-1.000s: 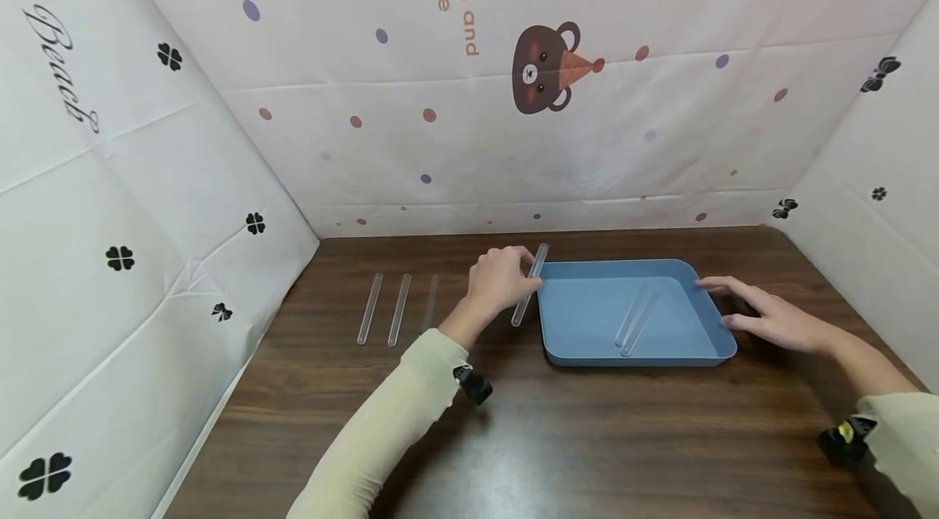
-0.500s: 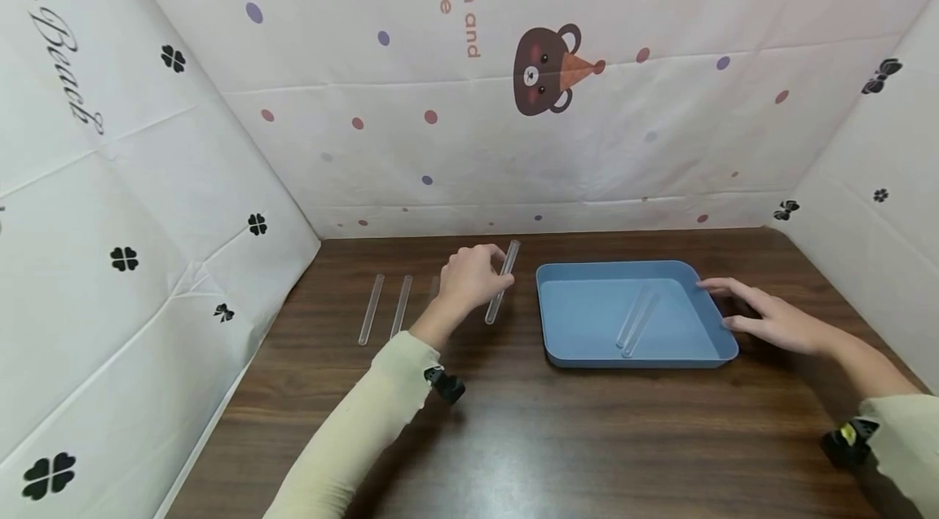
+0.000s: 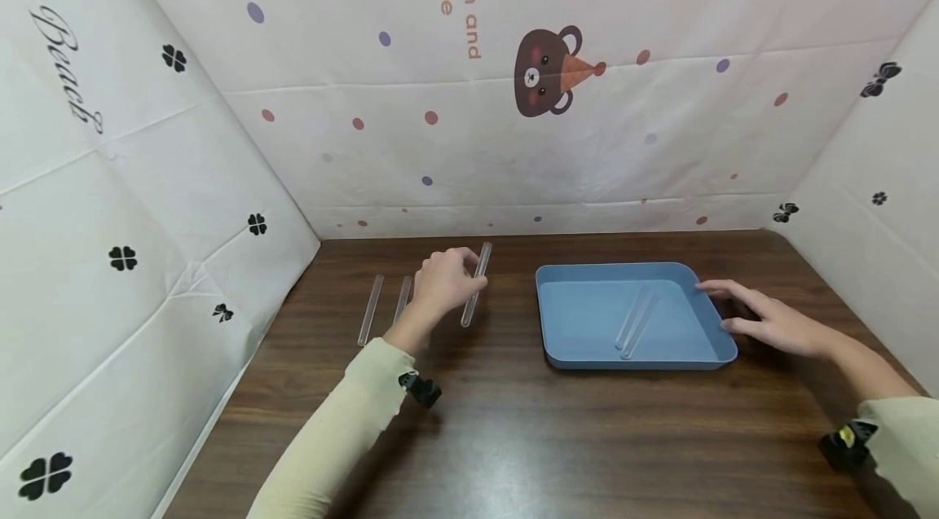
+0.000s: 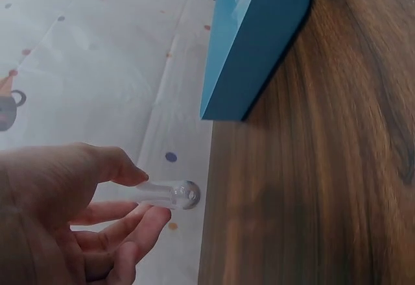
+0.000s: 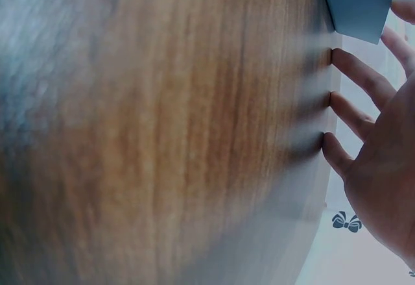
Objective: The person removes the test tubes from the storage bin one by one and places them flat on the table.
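Between thumb and fingertips my left hand (image 3: 442, 284) pinches a clear test tube (image 3: 477, 284), held tilted above the table left of the blue tray (image 3: 587, 363). In the left wrist view the rounded end of the test tube (image 4: 185, 195) sticks out past the fingers. Two more clear tubes lie side by side in the tray. My right hand (image 3: 781, 323) touches the tray's right wall with thumb and index finger. Its other fingertips rest on the table in the right wrist view.
Left of my left hand, a clear tube (image 3: 371, 310) lies on the dark wooden table (image 3: 587, 446). Beside it is another tube (image 3: 402, 299), partly hidden by the hand. White printed sheets (image 3: 352, 160) stand around the table's back and sides.
My left hand has moved left, away from the tray's left edge, with the test tube still pinched. It now covers the third tube seen on the table earlier. My right hand stays put.
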`<state>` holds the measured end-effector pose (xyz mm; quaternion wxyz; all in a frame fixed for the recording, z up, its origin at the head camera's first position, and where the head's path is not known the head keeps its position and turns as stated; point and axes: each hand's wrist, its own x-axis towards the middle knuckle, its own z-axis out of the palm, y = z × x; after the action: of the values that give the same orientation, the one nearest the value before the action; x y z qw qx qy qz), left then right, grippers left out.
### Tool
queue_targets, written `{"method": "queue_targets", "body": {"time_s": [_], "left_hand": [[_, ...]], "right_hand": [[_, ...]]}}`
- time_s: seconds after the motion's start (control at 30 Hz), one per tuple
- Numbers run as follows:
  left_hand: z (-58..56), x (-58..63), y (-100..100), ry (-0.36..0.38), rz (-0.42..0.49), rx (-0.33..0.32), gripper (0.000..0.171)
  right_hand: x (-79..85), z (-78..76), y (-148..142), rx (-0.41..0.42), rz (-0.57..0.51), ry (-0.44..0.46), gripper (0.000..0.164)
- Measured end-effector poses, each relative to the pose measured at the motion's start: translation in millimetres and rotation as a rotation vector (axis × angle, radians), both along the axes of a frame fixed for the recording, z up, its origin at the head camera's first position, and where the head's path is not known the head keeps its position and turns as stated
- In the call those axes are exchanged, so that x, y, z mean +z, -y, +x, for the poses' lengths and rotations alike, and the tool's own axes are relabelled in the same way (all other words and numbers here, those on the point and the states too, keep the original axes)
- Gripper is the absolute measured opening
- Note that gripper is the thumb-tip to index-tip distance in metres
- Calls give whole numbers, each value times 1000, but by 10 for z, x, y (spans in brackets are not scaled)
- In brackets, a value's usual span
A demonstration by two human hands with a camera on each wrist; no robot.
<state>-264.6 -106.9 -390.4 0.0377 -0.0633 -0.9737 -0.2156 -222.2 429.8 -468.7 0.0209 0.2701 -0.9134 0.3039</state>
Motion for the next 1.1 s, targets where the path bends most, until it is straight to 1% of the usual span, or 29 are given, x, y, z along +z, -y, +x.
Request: {"method": "queue_targets", "body": {"time_s": [0.17,0.3,0.47,0.83,0.93,1.07,1.1], "left_hand": [[9,16,68,11,8,38,35],[10,-11,104,29,33,50,36],[11,-100,149,75,50,51,36],[28,-290,206,147,36,50,37],[-235,-613,300,162,42,18,41],[-616,-1036,423,188,21,-29,49],[-634,-1049,426,199,12,-35,50]], "right_hand": [[3,7,-2,-6,1,3,60],[1,9,-6,-15,4,9,61],[0,8,-6,-20,9,14,61],[4,24,32,-11,4,21,60],[7,17,26,-15,5,20,60],[8,0,11,-19,9,18,60],[9,-3,8,-20,11,19,60]]}}
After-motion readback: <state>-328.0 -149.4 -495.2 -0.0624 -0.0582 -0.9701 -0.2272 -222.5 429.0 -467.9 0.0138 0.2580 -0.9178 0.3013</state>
